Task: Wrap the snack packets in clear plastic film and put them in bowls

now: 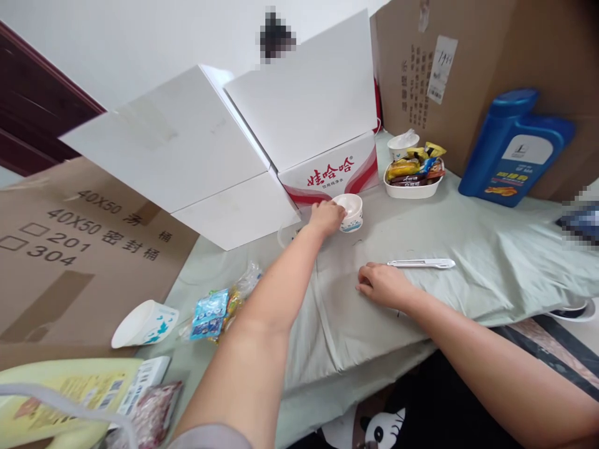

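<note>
Left hand (326,217) grips paper cup (350,212); right hand (381,285) flat on cloth (491,249).

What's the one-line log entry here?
left hand: grips paper cup | right hand: flat on cloth | utility knife: untouched

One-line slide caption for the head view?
Left hand grips a paper cup beside the white carton; right hand rests flat near a utility knife.

cup (350,211): white paper, blue print, upright, open top
place: against the left hand's fingertips (340,215)
</note>
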The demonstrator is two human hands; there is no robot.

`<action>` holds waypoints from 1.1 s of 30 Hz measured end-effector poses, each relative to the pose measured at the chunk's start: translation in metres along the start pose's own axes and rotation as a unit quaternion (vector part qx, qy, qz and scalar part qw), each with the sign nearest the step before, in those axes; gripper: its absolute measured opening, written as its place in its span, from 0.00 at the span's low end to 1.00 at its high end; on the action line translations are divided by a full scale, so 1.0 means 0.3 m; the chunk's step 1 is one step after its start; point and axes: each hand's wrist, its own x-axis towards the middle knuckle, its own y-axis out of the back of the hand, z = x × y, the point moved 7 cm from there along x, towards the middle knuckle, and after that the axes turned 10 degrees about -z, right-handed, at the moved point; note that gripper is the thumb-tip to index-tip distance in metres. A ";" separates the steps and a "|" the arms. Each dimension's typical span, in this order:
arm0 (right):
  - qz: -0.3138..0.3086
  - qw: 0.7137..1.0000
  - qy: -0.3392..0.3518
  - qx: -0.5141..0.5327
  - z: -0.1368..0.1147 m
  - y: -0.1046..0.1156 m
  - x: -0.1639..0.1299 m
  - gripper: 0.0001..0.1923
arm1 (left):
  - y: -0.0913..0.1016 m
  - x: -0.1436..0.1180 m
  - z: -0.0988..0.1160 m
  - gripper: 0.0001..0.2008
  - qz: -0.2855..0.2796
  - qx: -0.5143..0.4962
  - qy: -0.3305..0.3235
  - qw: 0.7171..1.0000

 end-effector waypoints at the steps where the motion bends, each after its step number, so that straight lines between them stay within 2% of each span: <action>1: 0.001 1.000 0.005 0.002 0.003 0.000 0.000 0.10 | -0.032 0.015 0.003 0.15 -0.019 -0.001 0.005 1.000; 4: 0.005 1.000 0.021 0.007 0.009 0.001 0.000 0.10 | -0.077 -0.007 0.020 0.19 -0.022 -0.005 0.014 1.000; 6: 0.000 1.000 0.030 0.007 0.010 -0.001 -0.003 0.10 | -0.062 -0.074 0.044 0.18 0.032 -0.014 0.016 0.999; 9: -0.006 0.999 0.047 -0.003 0.005 -0.002 -0.011 0.11 | -0.037 -0.248 0.110 0.16 0.142 -0.048 -0.026 0.988; 11: -0.008 0.998 0.056 -0.013 0.000 -0.004 -0.018 0.12 | -0.065 -0.382 0.154 0.16 0.153 -0.073 -0.079 0.982; 12: -0.008 0.998 0.058 -0.018 -0.002 -0.006 -0.020 0.12 | -0.084 -0.448 0.157 0.16 0.154 -0.080 -0.083 0.981; 15: -0.013 0.998 0.054 -0.034 -0.007 -0.016 -0.026 0.14 | -0.128 -0.624 0.074 0.18 0.166 -0.061 -0.006 0.984; 17: -0.017 0.998 0.051 -0.042 -0.011 -0.023 -0.027 0.15 | -0.119 -0.725 -0.034 0.20 0.197 -0.007 0.082 0.977; 19: -0.019 0.998 0.047 -0.048 -0.015 -0.027 -0.028 0.15 | -0.095 -0.803 -0.149 0.20 0.206 0.046 0.161 0.964; 22: -0.023 0.997 0.044 -0.053 -0.021 -0.029 -0.029 0.15 | -0.080 -0.869 -0.290 0.26 0.134 0.091 0.232 0.959; 24: -0.026 0.997 0.045 -0.053 -0.025 -0.030 -0.029 0.15 | -0.088 -0.897 -0.350 0.33 0.080 0.103 0.263 0.956; 25: -0.027 0.997 0.046 -0.053 -0.026 -0.030 -0.029 0.15 | -0.096 -0.906 -0.365 0.34 0.062 0.106 0.268 0.956; 27: -0.028 0.997 0.046 -0.052 -0.029 -0.030 -0.028 0.15 | -0.120 -0.909 -0.365 0.26 0.043 0.111 0.241 0.963; 29: -0.028 0.998 0.045 -0.043 -0.028 -0.025 -0.030 0.15 | -0.142 -0.901 -0.342 0.17 0.054 0.111 0.189 0.974; 33: -0.002 0.999 0.033 -0.030 0.004 0.020 -0.058 0.15 | -0.158 -0.888 -0.322 0.13 0.097 0.103 0.146 0.979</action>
